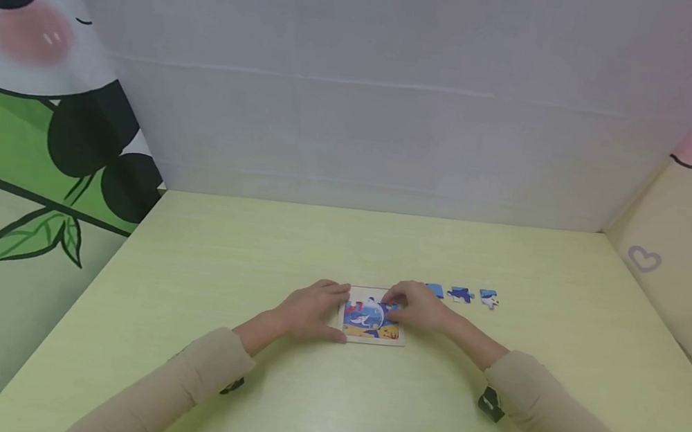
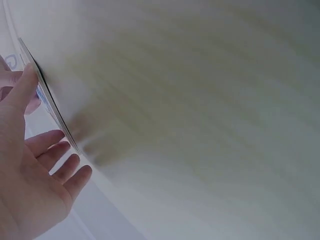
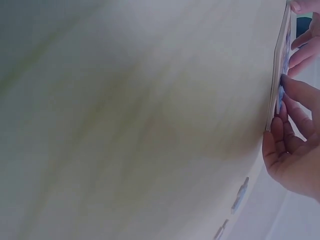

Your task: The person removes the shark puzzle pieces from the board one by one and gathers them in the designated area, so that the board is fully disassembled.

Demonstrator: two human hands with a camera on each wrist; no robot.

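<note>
A shallow puzzle board (image 1: 372,341) with a pale rim lies on the table, bearing a sea picture with a white-bellied sea animal, blue water and yellow sand. Part of the top of its tray shows pale. My left hand (image 1: 314,310) rests along the board's left edge, thumb at the near corner and fingertips at the far one, fingers fairly straight. Over the right side, my right hand (image 1: 420,306) pinches a small blue puzzle piece (image 3: 280,102) between thumb and fingers, at the board's surface. The fingers hide most of that piece.
To the right of the board, loose puzzle pieces lie in a row: a plain blue one (image 1: 435,291) partly behind my right hand, a dark blue one (image 1: 460,294) and a blue-and-white one (image 1: 489,298). A pale wall (image 1: 390,151) stands behind the table (image 1: 244,234).
</note>
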